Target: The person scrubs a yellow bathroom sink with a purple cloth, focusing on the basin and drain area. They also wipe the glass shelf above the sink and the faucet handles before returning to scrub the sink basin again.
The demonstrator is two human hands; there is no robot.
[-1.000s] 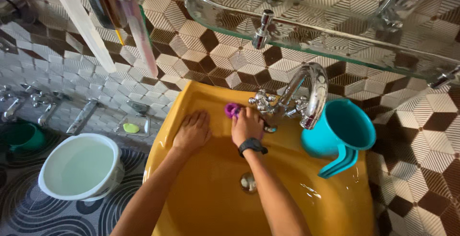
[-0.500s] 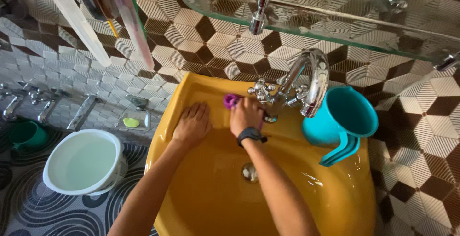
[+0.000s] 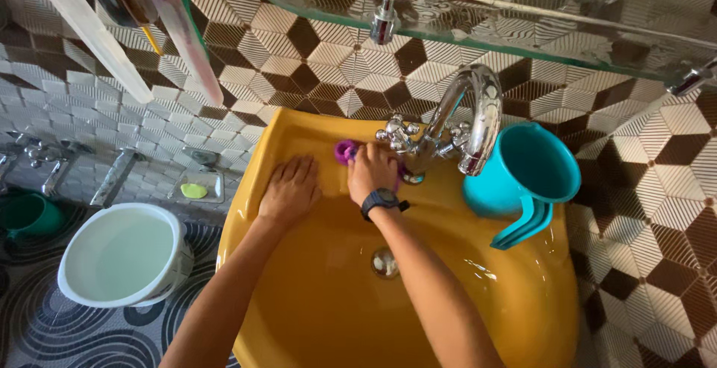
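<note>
My right hand (image 3: 371, 171) is clamped on a purple scrubber (image 3: 344, 150), pressing it to the yellow sink (image 3: 523, 308) ledge at the chrome tap (image 3: 467, 118) base. The scrubber pokes out toward 10 o'clock; its long axis is hidden. My left hand (image 3: 289, 189) lies flat, fingers together, at 9 o'clock of it.

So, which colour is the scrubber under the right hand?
Purple; the scrubber shows best in the head view, under the right hand on the yellow sink.

Yellow sink (image 3: 515, 316) — teal jug (image 3: 523, 181), purple scrubber (image 3: 344, 150)
</note>
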